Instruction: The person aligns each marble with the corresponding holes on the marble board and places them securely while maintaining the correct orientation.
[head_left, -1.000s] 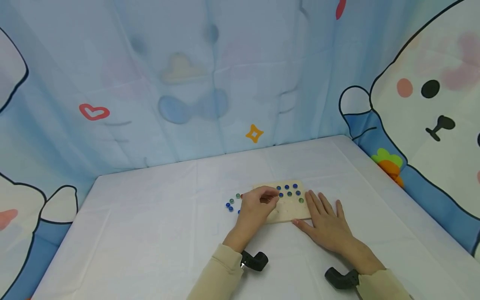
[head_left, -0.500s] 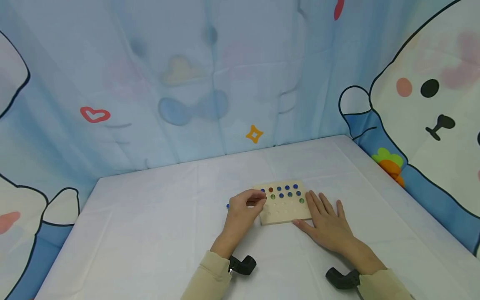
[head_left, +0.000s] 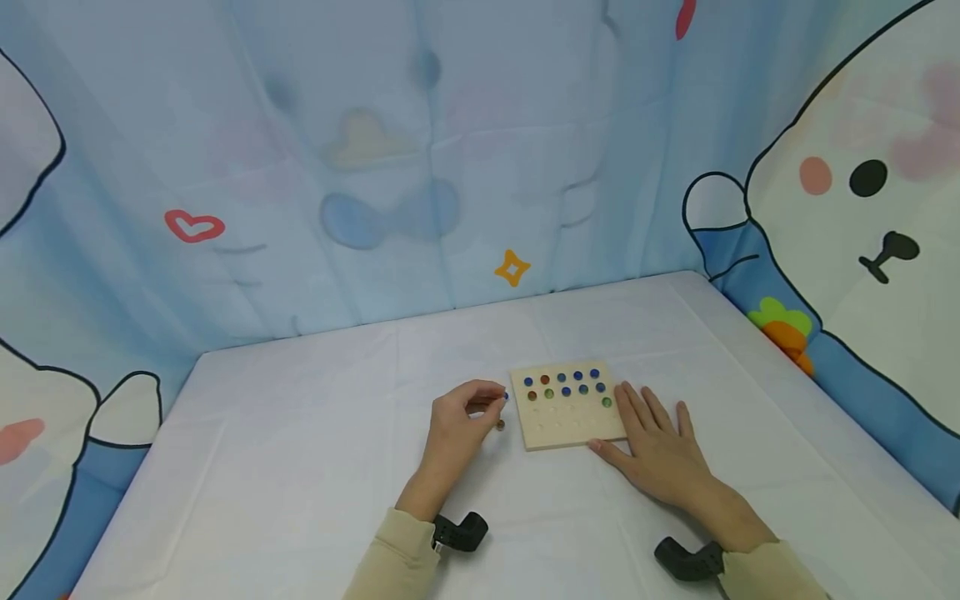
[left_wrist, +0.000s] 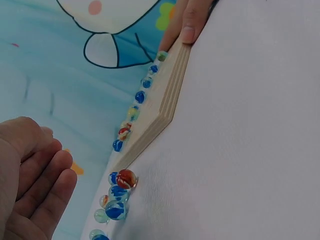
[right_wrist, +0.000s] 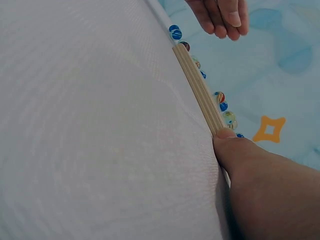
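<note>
My left hand (head_left: 457, 425) hovers over the table just left of a pale wooden board (head_left: 573, 429). Its fingers are loosely bent, and the left wrist view shows nothing between them. Several loose glass marbles lie below it, among them a red-brown marble (left_wrist: 126, 179) and a blue-and-clear marble (left_wrist: 116, 210); in the head view the hand hides most of them. Blue, green and red-brown marbles sit in the board's two far rows, with bare hollows nearer me. My right hand (head_left: 660, 442) rests spread at the board's right side, its thumb against the near edge.
A white cloth covers the table (head_left: 300, 467). Behind it hangs a blue cartoon-printed curtain (head_left: 480, 167). Black wrist cameras are strapped on both wrists, the left camera (head_left: 461, 532) and right camera (head_left: 686, 560) both close above the cloth.
My left hand has moved left off the board, uncovering its left side and a red-brown marble seated in the second row. The right hand stays in place.
</note>
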